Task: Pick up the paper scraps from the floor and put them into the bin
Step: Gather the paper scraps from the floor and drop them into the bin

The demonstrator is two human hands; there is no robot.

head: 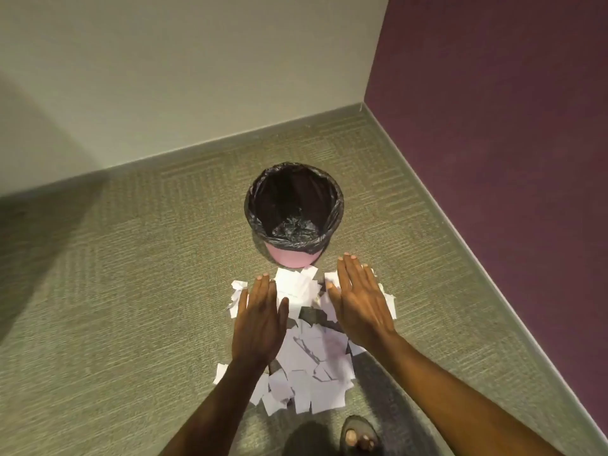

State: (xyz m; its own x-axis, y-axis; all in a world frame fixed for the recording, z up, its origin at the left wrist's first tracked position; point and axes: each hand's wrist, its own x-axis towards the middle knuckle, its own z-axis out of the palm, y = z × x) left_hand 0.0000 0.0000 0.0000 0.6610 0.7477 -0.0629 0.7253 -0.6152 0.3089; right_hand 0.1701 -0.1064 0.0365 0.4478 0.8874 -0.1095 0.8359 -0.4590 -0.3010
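Note:
A heap of white paper scraps [307,363] lies on the carpet in front of a pink bin [294,258] lined with a black bag. The bin's inside looks dark, with only crumpled liner showing. My left hand [261,319] hovers flat, fingers straight, over the left part of the heap. My right hand [358,299] is held flat over the right part, fingers straight and pointing toward the bin. Neither hand holds a scrap. The hands hide some scraps beneath them.
The bin stands near a room corner where a pale wall [197,77] meets a purple wall [493,126]. Grey-green carpet [131,291] stretches left. A sandalled foot [358,436] stands just behind the heap at the bottom edge.

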